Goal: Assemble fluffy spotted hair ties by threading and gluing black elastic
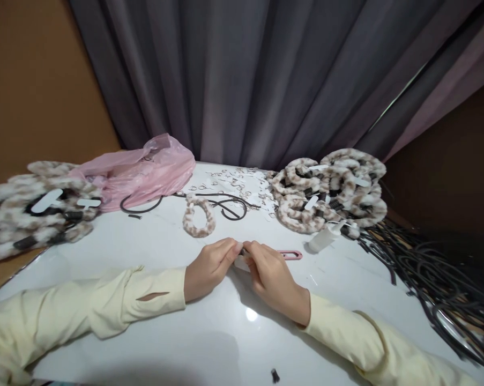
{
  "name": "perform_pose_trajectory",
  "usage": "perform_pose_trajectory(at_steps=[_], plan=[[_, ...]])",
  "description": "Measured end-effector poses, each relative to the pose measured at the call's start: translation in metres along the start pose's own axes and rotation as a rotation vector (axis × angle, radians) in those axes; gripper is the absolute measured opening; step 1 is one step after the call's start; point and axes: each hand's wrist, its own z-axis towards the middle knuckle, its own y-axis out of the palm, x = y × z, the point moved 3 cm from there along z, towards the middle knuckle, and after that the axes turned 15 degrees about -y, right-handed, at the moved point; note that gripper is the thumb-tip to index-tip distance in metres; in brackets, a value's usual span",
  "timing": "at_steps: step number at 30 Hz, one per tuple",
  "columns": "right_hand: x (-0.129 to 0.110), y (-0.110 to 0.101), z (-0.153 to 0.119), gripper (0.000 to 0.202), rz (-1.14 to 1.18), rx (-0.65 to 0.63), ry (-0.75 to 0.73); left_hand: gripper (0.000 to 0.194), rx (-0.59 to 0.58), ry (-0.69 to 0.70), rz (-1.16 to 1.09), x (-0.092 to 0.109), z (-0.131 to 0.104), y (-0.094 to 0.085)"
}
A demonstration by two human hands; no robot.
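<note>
My left hand (213,266) and my right hand (274,279) meet above the middle of the white table. Both are closed, their fingertips pinched around a small dark piece (243,251), mostly hidden by the fingers. Something pale (242,262) shows just under it between the hands; I cannot make out what it is. A pink slotted handle (291,255) sticks out beyond my right hand, its other end hidden. Past my left hand lies a fluffy white-and-brown ring (199,216). A short black scrap (275,375) rests near the front edge.
Fluffy rings with white tags are piled at the left (8,214) and the right (334,187). A pink plastic bag (145,171), black cords (233,209) and small metal rings (237,185) lie at the back. A white bottle (325,237) leans beside many black tubes (434,284).
</note>
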Motion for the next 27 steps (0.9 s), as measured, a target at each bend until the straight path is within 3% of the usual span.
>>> perform_pose_trajectory(at_steps=[9,15,18,21,24,27], plan=[[-0.004,-0.001,0.002,0.025,-0.125,-0.025,-0.048,0.028,0.024,0.044,0.039,0.002,-0.006,0.003],[-0.004,-0.004,0.004,0.031,-0.242,0.017,-0.176,0.031,-0.021,-0.056,-0.078,0.001,-0.007,0.005],[-0.001,-0.005,0.006,0.030,-0.207,0.008,-0.151,0.033,-0.014,-0.166,-0.140,-0.004,-0.002,0.005],[-0.002,-0.007,0.005,0.033,-0.251,0.088,-0.133,0.036,0.033,-0.280,-0.225,-0.011,0.005,0.004],[-0.010,-0.008,0.003,0.033,-0.239,0.136,-0.162,0.037,0.073,-0.323,-0.241,-0.015,0.009,0.002],[-0.016,-0.004,0.001,0.026,-0.063,0.122,-0.069,0.038,0.092,-0.331,-0.214,-0.016,0.011,0.001]])
